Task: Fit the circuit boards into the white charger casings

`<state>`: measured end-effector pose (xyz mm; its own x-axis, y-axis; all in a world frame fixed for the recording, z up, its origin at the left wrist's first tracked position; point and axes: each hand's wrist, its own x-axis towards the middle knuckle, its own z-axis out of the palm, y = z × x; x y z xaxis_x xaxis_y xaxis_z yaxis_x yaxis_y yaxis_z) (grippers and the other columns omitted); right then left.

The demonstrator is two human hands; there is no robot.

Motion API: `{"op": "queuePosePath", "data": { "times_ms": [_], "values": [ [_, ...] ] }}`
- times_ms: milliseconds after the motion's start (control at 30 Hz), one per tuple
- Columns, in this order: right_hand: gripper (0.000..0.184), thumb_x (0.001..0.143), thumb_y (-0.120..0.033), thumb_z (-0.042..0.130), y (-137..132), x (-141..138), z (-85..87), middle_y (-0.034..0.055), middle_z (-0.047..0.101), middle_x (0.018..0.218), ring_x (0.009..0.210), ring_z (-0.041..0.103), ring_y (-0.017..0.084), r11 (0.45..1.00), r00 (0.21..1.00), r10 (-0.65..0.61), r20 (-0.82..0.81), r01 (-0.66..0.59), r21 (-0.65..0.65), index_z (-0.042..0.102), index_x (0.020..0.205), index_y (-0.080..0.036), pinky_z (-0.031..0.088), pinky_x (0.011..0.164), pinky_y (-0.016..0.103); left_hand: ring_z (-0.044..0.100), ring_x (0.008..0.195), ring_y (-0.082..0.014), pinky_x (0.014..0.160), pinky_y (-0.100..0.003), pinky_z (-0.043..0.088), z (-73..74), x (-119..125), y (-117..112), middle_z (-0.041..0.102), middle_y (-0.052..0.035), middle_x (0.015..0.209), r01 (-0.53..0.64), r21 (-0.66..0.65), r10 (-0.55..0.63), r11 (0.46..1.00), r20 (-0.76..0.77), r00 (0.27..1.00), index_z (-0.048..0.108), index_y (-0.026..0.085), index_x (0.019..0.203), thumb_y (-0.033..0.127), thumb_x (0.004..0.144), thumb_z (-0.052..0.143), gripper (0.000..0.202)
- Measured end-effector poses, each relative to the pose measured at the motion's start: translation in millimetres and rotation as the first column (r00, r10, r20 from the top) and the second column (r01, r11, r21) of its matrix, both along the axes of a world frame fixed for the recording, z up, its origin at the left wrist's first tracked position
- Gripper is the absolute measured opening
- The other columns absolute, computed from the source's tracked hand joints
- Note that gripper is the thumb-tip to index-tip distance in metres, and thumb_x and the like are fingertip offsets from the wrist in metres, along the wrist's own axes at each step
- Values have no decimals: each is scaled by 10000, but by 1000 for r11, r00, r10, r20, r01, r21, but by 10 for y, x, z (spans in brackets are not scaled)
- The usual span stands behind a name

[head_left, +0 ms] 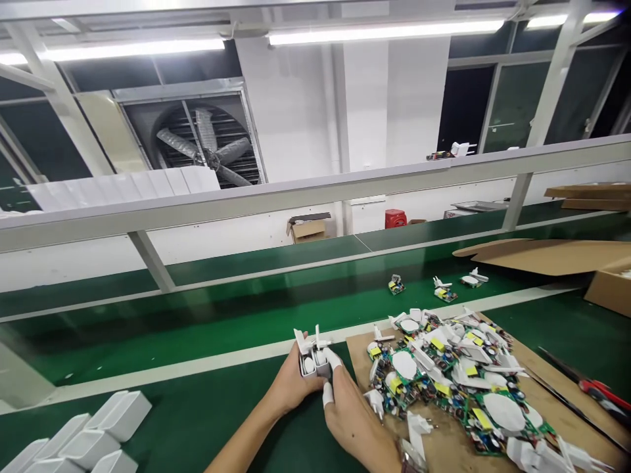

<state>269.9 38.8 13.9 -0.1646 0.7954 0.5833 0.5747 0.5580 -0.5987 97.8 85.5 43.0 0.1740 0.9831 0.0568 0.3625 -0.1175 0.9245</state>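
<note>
Both my hands meet low in the middle of the view over the green bench. My left hand (292,384) and my right hand (348,415) are closed together on a small white charger housing (312,358) with plug prongs sticking up. My right hand has white finger cots on two fingers. Just right of it, a heap of small green circuit boards with white plug parts (446,374) lies on a cardboard sheet (542,394).
White housings (86,437) lie at the lower left. A green conveyor belt (246,309) runs behind, with a few boards (444,289) on it. Cardboard boxes (611,286) stand at right; a red-handled tool (599,391) rests near the right edge.
</note>
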Motion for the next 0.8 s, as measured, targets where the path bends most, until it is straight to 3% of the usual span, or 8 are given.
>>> {"op": "queuePosePath", "data": {
  "times_ms": [100,233,367,467,633,700,767,800],
  "values": [
    [763,884,-11,398,-25,-15,-6,181,554,1524,1428,551,339,999,999,-33,22,32,41,312,1621,-191,524,1152,562,681,1176,-349,1039,-491,535,43,59,169,664,-146,1351,56,9,-56,998,-14,998,324,205,1585,324,702,886,1053],
    [823,910,7,380,-109,-20,83,171,499,1581,1461,513,330,961,994,-31,108,0,275,173,1678,-205,551,1130,552,699,1074,-341,978,-507,567,67,84,172,702,-152,1238,58,80,-50,995,-102,994,346,153,1577,340,656,941,1112],
    [743,949,-32,431,-195,-56,140,185,620,1443,1318,641,328,868,983,55,176,-134,478,253,1659,-159,637,1004,510,598,1280,-381,1102,-526,501,173,-146,-228,605,-191,1429,-54,200,108,978,-272,956,403,183,1575,276,579,975,1152],
    [615,958,-65,458,-256,-107,132,192,672,1365,1235,689,326,808,976,122,181,-204,553,417,1569,-120,664,933,467,439,1453,-375,1232,-555,353,348,-542,-746,537,-136,1534,-188,307,307,933,-409,859,507,253,1517,266,691,897,913],
    [471,935,-92,472,-413,-156,128,200,692,1334,1172,718,330,804,941,193,278,-314,504,582,1393,-104,690,871,428,146,1549,-500,1210,-770,115,628,-1467,-1583,473,-246,1533,-459,483,666,745,-526,529,691,115,1263,249,920,638,373],
    [500,914,-60,491,-483,-173,135,220,674,1352,1231,686,342,803,920,243,307,-368,469,567,1408,-83,672,941,450,244,1514,-512,1161,-724,293,631,-1786,-1745,538,-247,1471,-455,598,714,660,-688,131,772,126,1042,309,933,643,249],
    [551,899,-27,501,-530,-194,148,231,646,1383,1311,631,351,807,896,297,331,-420,415,532,1447,-73,624,1037,493,313,1473,-528,1098,-685,390,555,-1972,-1756,611,-243,1398,-416,605,637,679,-767,-75,798,132,878,302,912,673,214],
    [568,899,-22,502,-537,-201,160,233,635,1394,1330,615,350,817,889,310,338,-431,383,514,1465,-72,607,1062,507,348,1455,-525,1076,-670,417,500,-1998,-1710,640,-230,1375,-396,589,610,704,-788,-88,806,143,850,266,908,667,194]
  ]
}}
